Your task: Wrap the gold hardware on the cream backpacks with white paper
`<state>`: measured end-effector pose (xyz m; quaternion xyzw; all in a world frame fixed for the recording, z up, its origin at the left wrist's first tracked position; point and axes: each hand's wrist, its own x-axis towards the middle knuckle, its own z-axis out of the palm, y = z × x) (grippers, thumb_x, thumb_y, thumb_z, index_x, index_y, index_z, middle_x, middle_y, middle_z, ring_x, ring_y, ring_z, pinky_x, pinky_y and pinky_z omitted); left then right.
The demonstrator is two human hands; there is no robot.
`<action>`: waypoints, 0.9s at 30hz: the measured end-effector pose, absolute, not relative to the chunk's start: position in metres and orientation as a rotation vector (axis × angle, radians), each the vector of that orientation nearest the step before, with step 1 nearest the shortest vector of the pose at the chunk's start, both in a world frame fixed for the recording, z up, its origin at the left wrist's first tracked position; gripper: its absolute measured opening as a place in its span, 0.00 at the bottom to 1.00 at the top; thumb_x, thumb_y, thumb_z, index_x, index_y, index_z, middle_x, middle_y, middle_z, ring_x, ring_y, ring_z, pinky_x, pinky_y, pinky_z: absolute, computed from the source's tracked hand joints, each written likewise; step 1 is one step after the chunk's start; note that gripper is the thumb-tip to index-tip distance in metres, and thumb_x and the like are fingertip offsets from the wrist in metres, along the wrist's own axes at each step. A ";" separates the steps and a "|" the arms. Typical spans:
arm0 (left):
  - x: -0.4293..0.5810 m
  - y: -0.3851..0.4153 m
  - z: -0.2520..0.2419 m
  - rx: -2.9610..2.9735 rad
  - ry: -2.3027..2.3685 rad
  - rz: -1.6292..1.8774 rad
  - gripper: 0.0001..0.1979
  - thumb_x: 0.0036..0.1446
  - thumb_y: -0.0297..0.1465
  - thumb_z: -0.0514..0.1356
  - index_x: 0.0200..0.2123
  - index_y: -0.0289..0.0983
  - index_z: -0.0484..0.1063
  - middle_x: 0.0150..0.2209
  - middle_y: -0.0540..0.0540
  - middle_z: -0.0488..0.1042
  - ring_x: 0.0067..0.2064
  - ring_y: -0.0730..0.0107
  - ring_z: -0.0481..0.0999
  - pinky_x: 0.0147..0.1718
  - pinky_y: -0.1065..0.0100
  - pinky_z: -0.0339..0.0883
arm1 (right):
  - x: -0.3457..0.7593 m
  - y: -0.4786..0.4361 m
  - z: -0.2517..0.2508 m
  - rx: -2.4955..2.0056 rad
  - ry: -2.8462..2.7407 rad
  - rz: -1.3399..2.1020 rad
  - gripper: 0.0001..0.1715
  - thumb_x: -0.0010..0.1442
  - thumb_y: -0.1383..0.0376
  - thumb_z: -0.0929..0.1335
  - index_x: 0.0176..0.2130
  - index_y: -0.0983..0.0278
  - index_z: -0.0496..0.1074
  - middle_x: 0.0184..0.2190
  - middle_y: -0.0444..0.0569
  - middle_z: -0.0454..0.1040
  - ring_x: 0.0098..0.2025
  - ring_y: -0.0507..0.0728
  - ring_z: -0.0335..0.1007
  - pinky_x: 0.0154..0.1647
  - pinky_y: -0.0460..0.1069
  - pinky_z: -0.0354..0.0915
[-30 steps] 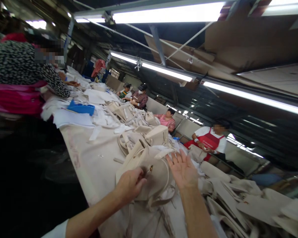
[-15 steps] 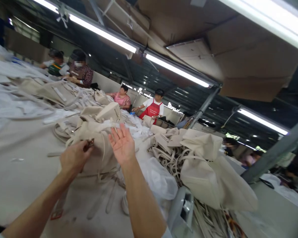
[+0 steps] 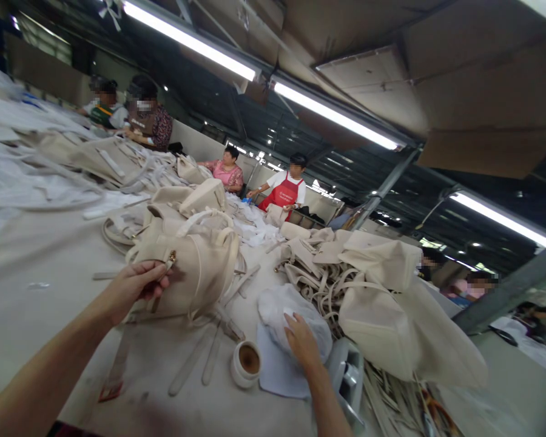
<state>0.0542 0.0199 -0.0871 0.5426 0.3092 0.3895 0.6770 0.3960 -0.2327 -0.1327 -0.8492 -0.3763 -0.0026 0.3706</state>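
Observation:
My left hand [image 3: 134, 285] pinches a small gold metal fitting [image 3: 171, 259] on the front of a cream handbag [image 3: 195, 264] that stands on the long beige worktable [image 3: 36, 303]. My right hand [image 3: 303, 343] reaches down onto a white plastic bag [image 3: 295, 312] lying on a white sheet; its fingers curl over the bag, and whether they grip it is unclear. A small white cup with a brown inside [image 3: 246, 362] stands just left of that hand. Loose cream straps [image 3: 209, 352] lie between the handbag and the cup.
More cream bags and straps are heaped to the right [image 3: 391, 315] and further back [image 3: 109, 161]. Several other people sit along the table's far side, one in a red apron [image 3: 286, 189]. A grey metal device [image 3: 348, 376] sits at the near right edge.
My right hand, earlier raised open with its palm up beside the handbag, has dropped to the right onto the white plastic bag. My left hand stays pinched at the gold fitting. The view swung right.

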 end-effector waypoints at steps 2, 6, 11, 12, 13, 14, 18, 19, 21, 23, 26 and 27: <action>0.055 0.019 -0.087 1.213 0.688 0.885 0.24 0.36 0.48 0.72 0.27 0.34 0.74 0.23 0.48 0.74 0.20 0.76 0.65 0.17 0.76 0.54 | 0.392 -0.233 -0.152 -2.262 -1.017 -0.061 0.09 0.49 0.71 0.67 0.27 0.59 0.78 0.48 0.56 0.78 0.55 0.66 0.71 0.61 0.59 0.59; 0.055 0.017 -0.085 1.214 0.706 0.890 0.24 0.35 0.48 0.71 0.26 0.34 0.73 0.22 0.48 0.73 0.20 0.76 0.65 0.18 0.76 0.53 | 0.397 -0.228 -0.169 -2.339 -1.073 -0.163 0.13 0.52 0.73 0.63 0.25 0.61 0.76 0.47 0.59 0.78 0.50 0.66 0.73 0.56 0.59 0.63; 0.053 0.013 -0.083 1.227 0.737 0.868 0.19 0.42 0.45 0.68 0.29 0.35 0.73 0.23 0.52 0.72 0.22 0.78 0.64 0.20 0.76 0.51 | 0.422 -0.233 -0.170 -2.350 -1.051 -0.184 0.13 0.54 0.67 0.62 0.29 0.61 0.76 0.36 0.53 0.80 0.41 0.62 0.77 0.46 0.53 0.69; 0.052 0.013 -0.083 1.227 0.743 0.863 0.18 0.43 0.44 0.67 0.29 0.35 0.72 0.23 0.53 0.72 0.22 0.78 0.63 0.21 0.76 0.51 | 0.427 -0.235 -0.169 -2.352 -1.048 -0.172 0.14 0.55 0.66 0.62 0.29 0.61 0.76 0.33 0.51 0.81 0.38 0.61 0.77 0.42 0.52 0.70; 0.052 0.012 -0.083 1.224 0.747 0.858 0.18 0.44 0.43 0.67 0.30 0.35 0.72 0.23 0.53 0.71 0.22 0.78 0.63 0.21 0.75 0.50 | 0.431 -0.239 -0.168 -2.357 -1.049 -0.157 0.15 0.56 0.65 0.61 0.29 0.60 0.76 0.31 0.49 0.81 0.36 0.60 0.77 0.39 0.51 0.71; 0.052 0.011 -0.083 1.220 0.749 0.855 0.17 0.44 0.43 0.66 0.30 0.35 0.72 0.23 0.53 0.71 0.22 0.78 0.63 0.21 0.75 0.50 | 0.435 -0.241 -0.167 -2.365 -1.051 -0.143 0.16 0.58 0.63 0.61 0.28 0.60 0.77 0.28 0.47 0.80 0.33 0.60 0.77 0.35 0.50 0.71; 0.053 0.009 -0.084 1.199 0.728 0.851 0.15 0.48 0.41 0.65 0.31 0.35 0.71 0.23 0.54 0.71 0.23 0.79 0.63 0.22 0.75 0.51 | 0.441 -0.244 -0.163 -2.423 -1.037 -0.148 0.22 0.63 0.60 0.58 0.33 0.60 0.78 0.26 0.46 0.79 0.30 0.58 0.77 0.32 0.49 0.69; 0.054 0.008 -0.085 1.188 0.719 0.854 0.15 0.48 0.41 0.65 0.31 0.35 0.71 0.23 0.54 0.71 0.22 0.79 0.63 0.22 0.76 0.51 | 0.441 -0.242 -0.163 -2.442 -1.025 -0.168 0.22 0.64 0.61 0.58 0.37 0.60 0.79 0.29 0.47 0.80 0.32 0.58 0.77 0.35 0.49 0.69; 0.055 0.008 -0.087 1.160 0.705 0.866 0.16 0.47 0.42 0.67 0.32 0.35 0.71 0.23 0.54 0.71 0.22 0.79 0.62 0.22 0.76 0.51 | 0.438 -0.231 -0.166 -2.486 -0.988 -0.227 0.21 0.64 0.61 0.59 0.46 0.63 0.78 0.36 0.52 0.81 0.39 0.60 0.78 0.41 0.51 0.69; 0.056 0.009 -0.089 1.144 0.698 0.882 0.20 0.43 0.44 0.69 0.31 0.35 0.72 0.23 0.53 0.71 0.22 0.79 0.62 0.21 0.76 0.51 | 0.434 -0.217 -0.170 -2.531 -0.940 -0.286 0.21 0.62 0.62 0.62 0.49 0.65 0.76 0.41 0.57 0.80 0.44 0.63 0.77 0.43 0.52 0.67; 0.056 0.011 -0.091 1.146 0.697 0.906 0.26 0.36 0.49 0.72 0.30 0.35 0.72 0.22 0.52 0.71 0.21 0.78 0.62 0.20 0.76 0.50 | 0.428 -0.197 -0.177 -2.576 -0.869 -0.329 0.18 0.61 0.64 0.63 0.46 0.64 0.78 0.42 0.58 0.79 0.44 0.64 0.76 0.40 0.52 0.66; 0.056 0.012 -0.091 1.149 0.700 0.907 0.27 0.35 0.50 0.72 0.29 0.35 0.72 0.22 0.52 0.71 0.20 0.78 0.62 0.19 0.76 0.49 | 0.427 -0.193 -0.179 -2.584 -0.846 -0.332 0.17 0.61 0.64 0.63 0.44 0.63 0.78 0.41 0.57 0.79 0.43 0.63 0.76 0.39 0.52 0.66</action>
